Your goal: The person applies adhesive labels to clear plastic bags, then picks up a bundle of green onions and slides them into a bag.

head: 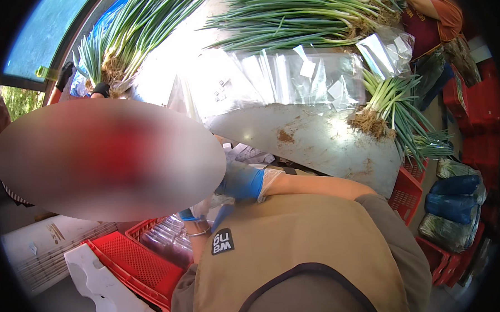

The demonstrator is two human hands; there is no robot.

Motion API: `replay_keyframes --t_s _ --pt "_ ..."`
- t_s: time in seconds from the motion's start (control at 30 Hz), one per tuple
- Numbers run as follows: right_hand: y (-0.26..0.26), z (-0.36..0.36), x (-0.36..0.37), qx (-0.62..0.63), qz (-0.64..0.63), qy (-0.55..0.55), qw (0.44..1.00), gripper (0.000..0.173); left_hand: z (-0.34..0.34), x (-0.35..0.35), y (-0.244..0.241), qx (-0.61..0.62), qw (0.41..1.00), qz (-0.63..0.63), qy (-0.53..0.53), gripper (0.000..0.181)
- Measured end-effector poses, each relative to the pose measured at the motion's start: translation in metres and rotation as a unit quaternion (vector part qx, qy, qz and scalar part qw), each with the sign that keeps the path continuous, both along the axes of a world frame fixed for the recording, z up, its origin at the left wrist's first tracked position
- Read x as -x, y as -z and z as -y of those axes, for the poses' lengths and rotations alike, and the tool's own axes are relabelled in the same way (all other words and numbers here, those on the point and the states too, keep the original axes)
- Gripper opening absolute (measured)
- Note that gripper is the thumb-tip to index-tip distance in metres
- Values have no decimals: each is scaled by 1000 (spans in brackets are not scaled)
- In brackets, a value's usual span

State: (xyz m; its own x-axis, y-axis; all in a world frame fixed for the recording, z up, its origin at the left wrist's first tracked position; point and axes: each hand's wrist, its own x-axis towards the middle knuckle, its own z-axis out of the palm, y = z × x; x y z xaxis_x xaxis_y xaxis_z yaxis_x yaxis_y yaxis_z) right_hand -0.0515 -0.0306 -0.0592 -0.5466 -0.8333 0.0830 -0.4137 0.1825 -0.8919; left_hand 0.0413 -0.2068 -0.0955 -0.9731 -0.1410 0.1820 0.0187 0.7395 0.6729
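My right hand [241, 181] wears a blue glove with a clear plastic cuff and reaches across the front of my tan apron [305, 229]. Below it, my left hand [194, 213] is also in a blue glove, with a bracelet at the wrist. A blurred oval hides the fingers of both hands, so whatever they hold cannot be seen. Ahead of me, clear plastic bags [274, 73] lie spread on the metal table [292, 137]. At the table's right edge rests a bunch of green onions [382, 103], roots towards me.
More green onions lie in a large heap [289, 19] and a left pile [138, 34]. A co-worker [427, 21] stands far right; another person's gloved hand [100, 91] touches the left pile. Red crates [405, 196] stand right; a red basket [134, 259] holding plastic packs is at lower left.
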Motion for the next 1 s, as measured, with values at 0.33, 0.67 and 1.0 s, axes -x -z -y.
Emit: replay_keyframes --t_s 0.33,0.67,1.0 --pt "63 -264 160 42 128 653 745 33 -18 38 -79 26 990 134 -35 46" --pt "158 -327 181 -351 0 676 648 34 -21 48 -90 49 978 199 -49 49" --pt "153 -312 183 -405 25 638 654 26 -21 56 -106 81 963 257 -23 51"
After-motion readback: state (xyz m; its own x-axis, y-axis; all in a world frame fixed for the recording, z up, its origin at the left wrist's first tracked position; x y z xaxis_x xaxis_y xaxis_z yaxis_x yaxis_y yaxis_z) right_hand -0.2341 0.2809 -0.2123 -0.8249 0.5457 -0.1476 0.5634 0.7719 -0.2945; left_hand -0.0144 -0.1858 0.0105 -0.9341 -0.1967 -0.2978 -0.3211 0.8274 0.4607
